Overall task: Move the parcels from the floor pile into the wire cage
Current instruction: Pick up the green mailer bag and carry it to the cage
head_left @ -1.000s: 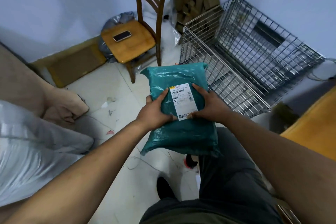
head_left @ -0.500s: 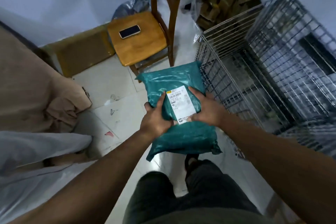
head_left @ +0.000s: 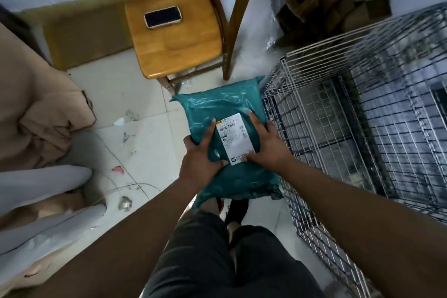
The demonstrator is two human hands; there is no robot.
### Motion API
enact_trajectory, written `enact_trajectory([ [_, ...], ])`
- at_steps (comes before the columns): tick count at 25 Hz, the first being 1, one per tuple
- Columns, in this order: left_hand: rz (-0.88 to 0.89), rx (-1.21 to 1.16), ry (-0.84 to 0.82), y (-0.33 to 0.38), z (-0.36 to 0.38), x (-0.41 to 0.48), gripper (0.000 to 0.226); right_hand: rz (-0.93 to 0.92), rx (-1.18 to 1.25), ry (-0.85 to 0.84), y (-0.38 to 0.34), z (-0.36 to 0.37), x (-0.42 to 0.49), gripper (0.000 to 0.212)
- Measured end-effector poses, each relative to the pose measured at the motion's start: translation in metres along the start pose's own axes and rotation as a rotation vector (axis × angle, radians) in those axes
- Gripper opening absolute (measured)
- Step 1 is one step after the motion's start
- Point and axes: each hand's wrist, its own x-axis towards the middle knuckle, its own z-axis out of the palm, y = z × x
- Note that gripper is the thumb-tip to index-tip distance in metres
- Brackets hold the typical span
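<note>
Clutching crinkled teal plastic parcel (head_left: 225, 106), left hand (head_left: 200, 157) and right hand (head_left: 266, 147) curling round its edges, beside grey wire-mesh cage (head_left: 302, 113).

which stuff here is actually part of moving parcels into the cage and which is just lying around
Part of the job:
teal parcel, gripped by the left hand and right hand
wire cage

Just lying about:
phone on the wooden chair
cardboard boxes
beige cloth
</note>
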Motion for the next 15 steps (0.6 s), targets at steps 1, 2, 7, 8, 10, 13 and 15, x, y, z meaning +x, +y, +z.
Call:
enact_trajectory([
  [1,-0.006,0.0,-0.014,-0.006,0.005,0.019,0.12,0.014,0.007,-0.012,0.005,0.003,0.019,0.132],
  [2,-0.004,0.019,-0.027,-0.013,0.01,0.04,0.117,0.032,0.02,-0.012,0.012,0.008,0.039,0.133],
  [7,-0.004,0.032,-0.106,-0.074,0.051,0.161,0.106,0.076,0.052,-0.011,0.07,0.064,0.156,0.135],
  [8,-0.016,0.021,-0.112,-0.086,0.063,0.184,0.105,0.077,0.058,-0.009,0.083,0.079,0.178,0.135],
  [10,-0.039,0.019,-0.11,-0.112,0.093,0.231,0.102,0.085,0.076,-0.004,0.11,0.114,0.224,0.135],
  [13,-0.074,0.0,-0.102,-0.152,0.148,0.3,0.097,0.083,0.061,-0.033,0.156,0.158,0.294,0.135],
  [15,-0.104,-0.003,-0.096,-0.173,0.18,0.337,0.093,0.063,0.037,-0.037,0.185,0.178,0.333,0.136],
])
